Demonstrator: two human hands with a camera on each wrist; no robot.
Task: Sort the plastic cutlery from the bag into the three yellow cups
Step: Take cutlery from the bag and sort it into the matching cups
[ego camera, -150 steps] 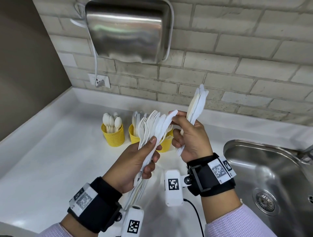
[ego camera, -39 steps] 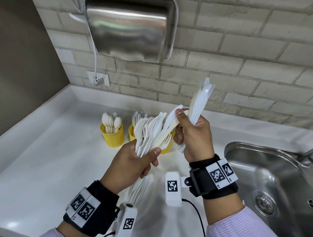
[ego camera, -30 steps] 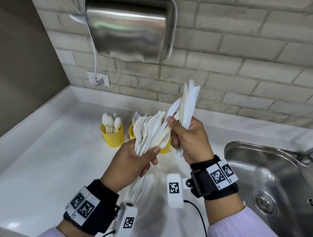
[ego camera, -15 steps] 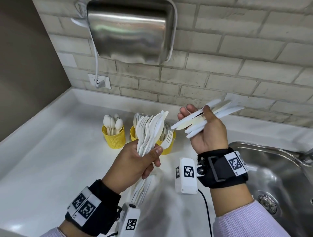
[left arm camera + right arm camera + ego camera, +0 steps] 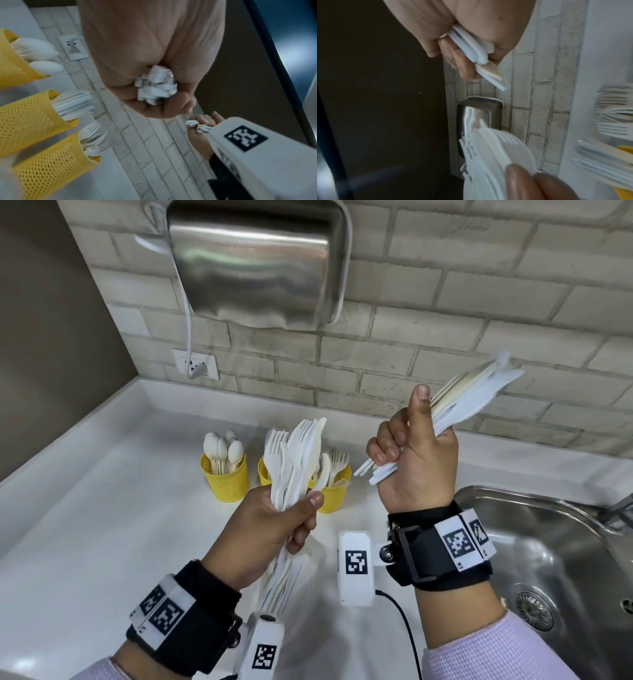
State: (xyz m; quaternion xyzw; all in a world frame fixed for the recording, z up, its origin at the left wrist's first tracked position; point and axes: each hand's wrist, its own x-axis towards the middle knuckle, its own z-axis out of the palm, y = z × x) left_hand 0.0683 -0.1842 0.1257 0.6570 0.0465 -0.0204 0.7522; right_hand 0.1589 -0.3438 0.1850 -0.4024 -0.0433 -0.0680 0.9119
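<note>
My left hand [image 5: 274, 522] grips a thick bundle of white forks and knives [image 5: 298, 453], held upright in front of the cups. Its handle ends [image 5: 156, 85] show in the left wrist view. Off to the right, my right hand [image 5: 411, 453] holds a bunch of white knives [image 5: 479, 395], blades slanting up to the right; their handles [image 5: 476, 54] poke out of the fist. Three yellow mesh cups stand by the wall: a spoon cup [image 5: 224, 477], a middle cup [image 5: 265, 470] largely hidden by the bundle, and a fork cup [image 5: 334, 484].
A steel sink [image 5: 548, 559] lies at the right. The white counter [image 5: 102, 525] runs left into a corner. A steel hand dryer [image 5: 257, 261] hangs on the brick wall, its cord plugged into a socket [image 5: 195, 364].
My right hand pulled a knife out of the left bundle, then swung away to the right with its bunch. The left hand kept its bundle nearly still.
</note>
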